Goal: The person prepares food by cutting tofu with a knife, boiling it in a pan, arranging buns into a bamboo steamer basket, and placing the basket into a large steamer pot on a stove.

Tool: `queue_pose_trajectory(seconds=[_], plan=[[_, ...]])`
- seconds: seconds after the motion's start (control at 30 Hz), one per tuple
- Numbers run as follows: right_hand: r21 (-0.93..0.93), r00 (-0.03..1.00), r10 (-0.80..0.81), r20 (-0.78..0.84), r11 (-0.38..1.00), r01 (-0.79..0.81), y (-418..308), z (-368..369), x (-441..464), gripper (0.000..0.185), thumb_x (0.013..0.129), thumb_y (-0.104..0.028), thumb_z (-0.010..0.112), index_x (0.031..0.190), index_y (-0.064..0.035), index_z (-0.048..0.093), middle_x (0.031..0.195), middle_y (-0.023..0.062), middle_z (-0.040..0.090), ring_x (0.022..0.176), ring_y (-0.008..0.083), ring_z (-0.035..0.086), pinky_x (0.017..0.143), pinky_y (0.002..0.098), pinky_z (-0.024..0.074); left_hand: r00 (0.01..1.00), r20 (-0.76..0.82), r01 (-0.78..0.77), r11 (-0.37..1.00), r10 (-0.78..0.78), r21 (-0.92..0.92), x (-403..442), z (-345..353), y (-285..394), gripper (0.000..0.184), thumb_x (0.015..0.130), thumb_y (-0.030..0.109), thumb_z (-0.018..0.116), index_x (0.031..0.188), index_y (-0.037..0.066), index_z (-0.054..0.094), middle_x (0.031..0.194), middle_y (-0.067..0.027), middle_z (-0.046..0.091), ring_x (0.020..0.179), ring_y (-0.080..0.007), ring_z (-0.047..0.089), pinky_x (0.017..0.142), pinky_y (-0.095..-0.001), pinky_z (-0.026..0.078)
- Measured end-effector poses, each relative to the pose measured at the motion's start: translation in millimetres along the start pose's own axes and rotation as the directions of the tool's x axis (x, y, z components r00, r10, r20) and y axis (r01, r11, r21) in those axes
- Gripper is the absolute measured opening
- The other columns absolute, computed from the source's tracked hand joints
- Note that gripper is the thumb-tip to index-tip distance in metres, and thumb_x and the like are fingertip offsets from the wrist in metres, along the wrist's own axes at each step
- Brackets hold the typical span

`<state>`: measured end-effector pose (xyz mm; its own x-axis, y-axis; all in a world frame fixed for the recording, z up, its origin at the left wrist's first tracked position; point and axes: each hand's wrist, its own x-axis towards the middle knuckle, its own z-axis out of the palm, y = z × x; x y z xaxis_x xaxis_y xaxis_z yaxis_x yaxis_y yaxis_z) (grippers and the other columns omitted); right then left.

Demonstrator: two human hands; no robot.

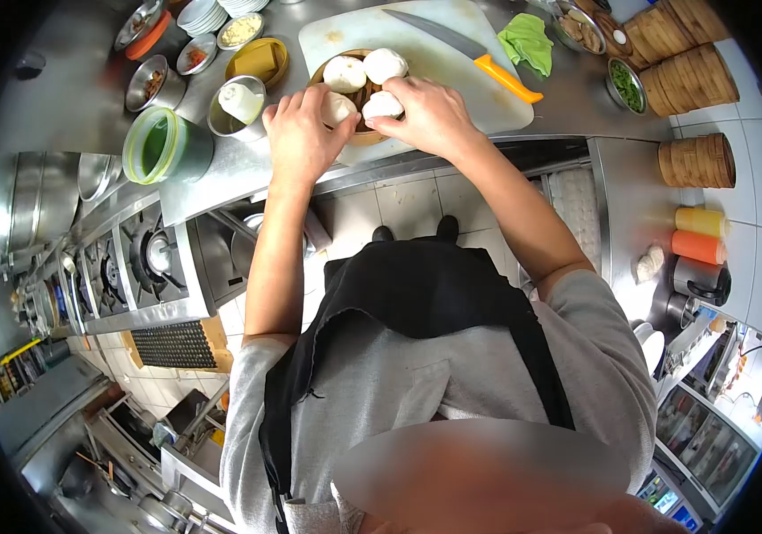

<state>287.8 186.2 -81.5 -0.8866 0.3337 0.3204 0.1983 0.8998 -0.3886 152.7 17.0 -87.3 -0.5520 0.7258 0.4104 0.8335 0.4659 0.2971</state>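
A round bamboo steamer basket [368, 139] sits on a white cutting board, with several white buns in it. My left hand [303, 133] curls around the front-left bun [336, 109], its thumb along the near side. At the front right, my right hand [432, 114] grips another bun [383, 105] between thumb and fingers. Two more buns, a back-left bun [344, 74] and a back-right bun [385, 65], lie behind, untouched by my left hand. The right fingertips are close to the back-right one.
A knife with an orange handle [507, 78] lies across the cutting board [345, 31], near a green cloth [528, 43]. Left stand a tub of green liquid [157, 147], a metal pot [230, 120] and small bowls. Bamboo steamers [688, 80] are stacked right; a stove [145, 267] is lower left.
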Motion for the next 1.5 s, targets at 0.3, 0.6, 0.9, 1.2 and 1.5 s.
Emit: queue_pose_trajectory(seconds=[0.3,0.6,0.9,1.2,1.5], plan=[[0.126,0.996,0.085,-0.041,0.989,-0.080,13,-22,24,0.046,0.082,-0.043,0.078,0.115,-0.0124,0.070,0.109,0.0094,0.071,0.093,0.0298,0.069,0.081,0.0414,0.0539,0.998,-0.061,0.023,0.996,-0.028,-0.086,17,-9,-11,0.055,0.082,0.051,0.075,0.116,0.009,0.069,0.110,-0.0103,0.072,0.109,-0.0313,0.064,0.092,-0.0478,0.047],[-0.125,0.945,0.146,0.294,0.986,-0.113,27,-4,78,0.066,0.077,-0.038,0.077,0.137,-0.0165,0.061,0.128,0.0124,0.066,0.118,0.0322,0.063,0.099,0.0440,0.0501,0.905,0.406,-0.047,0.919,-0.127,0.391,95,17,8,0.067,0.074,0.051,0.073,0.126,0.009,0.065,0.125,-0.0127,0.068,0.119,-0.0286,0.063,0.103,-0.0481,0.042],[0.012,0.963,0.187,0.193,0.981,-0.193,30,-10,65,0.067,0.078,-0.039,0.077,0.137,-0.0119,0.061,0.133,0.0158,0.063,0.122,0.0337,0.061,0.103,0.0452,0.0482,0.987,0.148,0.027,0.964,-0.069,0.266,93,23,6,0.065,0.070,0.035,0.087,0.124,0.014,0.058,0.118,-0.0103,0.064,0.117,-0.0297,0.061,0.092,-0.0463,0.051],[-0.044,0.938,0.212,0.276,0.977,-0.208,29,-6,64,0.074,0.081,-0.041,0.074,0.147,-0.0132,0.053,0.148,0.0176,0.054,0.133,0.0330,0.054,0.109,0.0429,0.0447,0.988,0.148,0.008,0.986,-0.034,0.169,98,16,1,0.056,0.076,0.044,0.082,0.120,0.013,0.066,0.113,-0.0103,0.069,0.107,-0.0296,0.067,0.091,-0.0447,0.052],[0.028,0.941,0.220,0.259,0.972,-0.235,35,-2,63,0.066,0.082,-0.039,0.074,0.140,-0.0127,0.059,0.133,0.0115,0.065,0.124,0.0287,0.061,0.106,0.0407,0.0477,0.903,0.347,0.201,0.962,-0.254,0.184,100,12,-3,0.062,0.084,0.061,0.067,0.121,0.011,0.070,0.108,-0.0156,0.075,0.102,-0.0293,0.072,0.090,-0.0427,0.052]])
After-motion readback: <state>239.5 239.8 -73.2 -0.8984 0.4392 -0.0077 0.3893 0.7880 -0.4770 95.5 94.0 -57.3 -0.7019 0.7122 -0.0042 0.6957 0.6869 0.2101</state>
